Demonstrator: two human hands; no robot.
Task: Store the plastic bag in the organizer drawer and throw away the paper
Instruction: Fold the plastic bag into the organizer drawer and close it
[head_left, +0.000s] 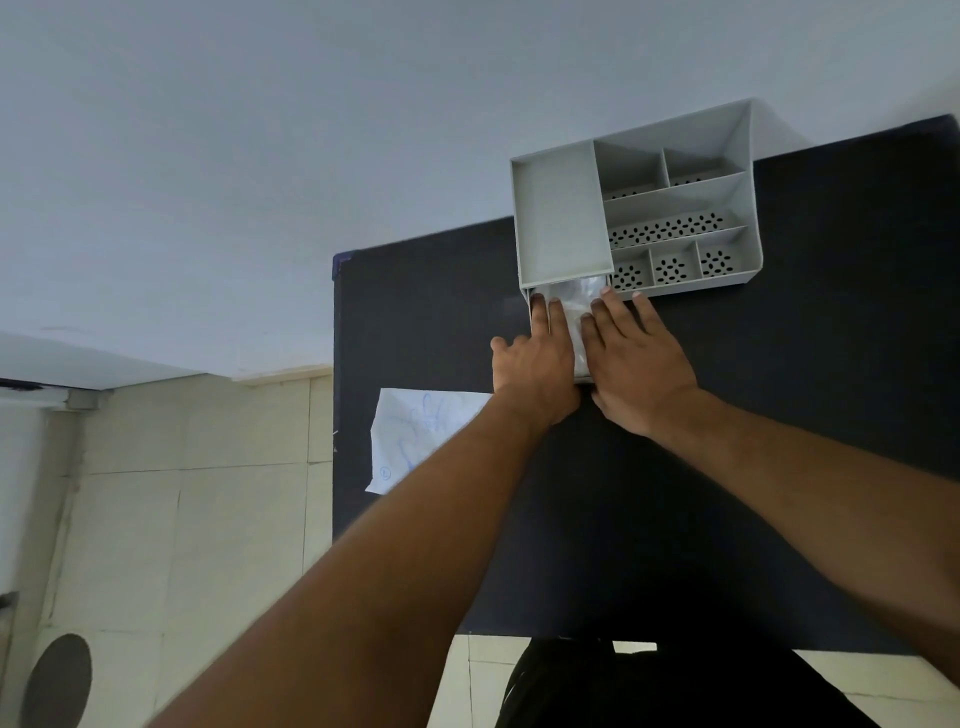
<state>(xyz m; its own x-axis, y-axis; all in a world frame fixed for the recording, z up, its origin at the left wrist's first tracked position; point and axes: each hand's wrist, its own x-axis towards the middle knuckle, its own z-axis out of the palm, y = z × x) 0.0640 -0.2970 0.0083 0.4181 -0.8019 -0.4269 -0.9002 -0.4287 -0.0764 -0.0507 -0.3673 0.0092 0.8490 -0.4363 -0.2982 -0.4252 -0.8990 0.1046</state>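
A grey plastic organizer (561, 218) with several compartments stands at the far side of the dark table (779, 415). Its drawer is pulled out toward me under the left section. A clear plastic bag (582, 306) lies in the drawer. My left hand (535, 358) and my right hand (634, 358) both lie flat on the bag, fingers spread, side by side. A white sheet of paper (415, 436) with blue scribbles lies on the table at its left edge, partly under my left forearm.
The table's left edge runs just past the paper, with tiled floor (182, 519) beyond. A grey wall is behind the organizer. A dark round object (57, 680) sits on the floor at the lower left.
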